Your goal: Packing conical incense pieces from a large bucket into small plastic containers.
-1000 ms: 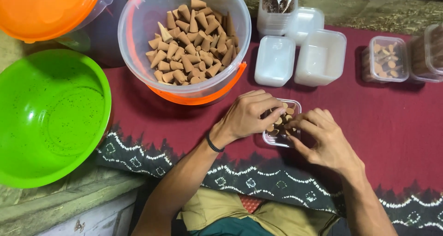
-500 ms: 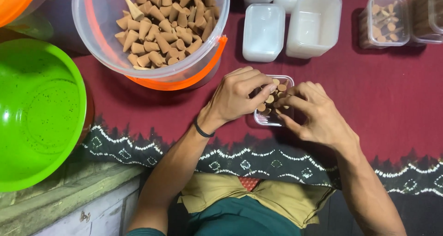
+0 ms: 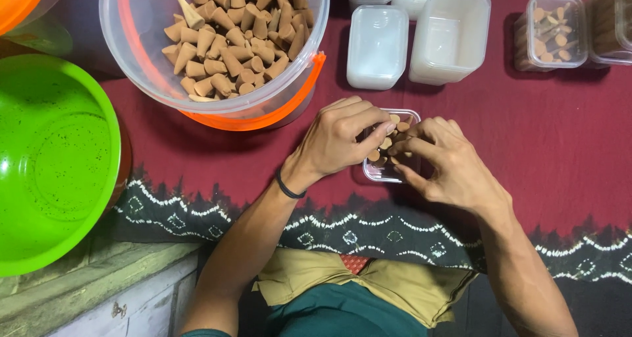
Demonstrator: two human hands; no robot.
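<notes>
I see both hands over the small clear box [image 3: 384,169] on the maroon cloth [image 3: 559,139]: left hand [image 3: 339,136] and right hand [image 3: 438,162] pinch brown cones [image 3: 385,142]; box part-filled, bucket [image 3: 276,103] still holding plenty

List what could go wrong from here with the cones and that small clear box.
1. Both hands, left hand and right hand, crowd the small clear box; the light box could tip or slide on the red cloth, spilling its brown cones.
2. Fingers pressing among packed cones might chip their tips.
3. The left forearm lies close to the big clear bucket of cones; a sideways swing might knock it.
</notes>
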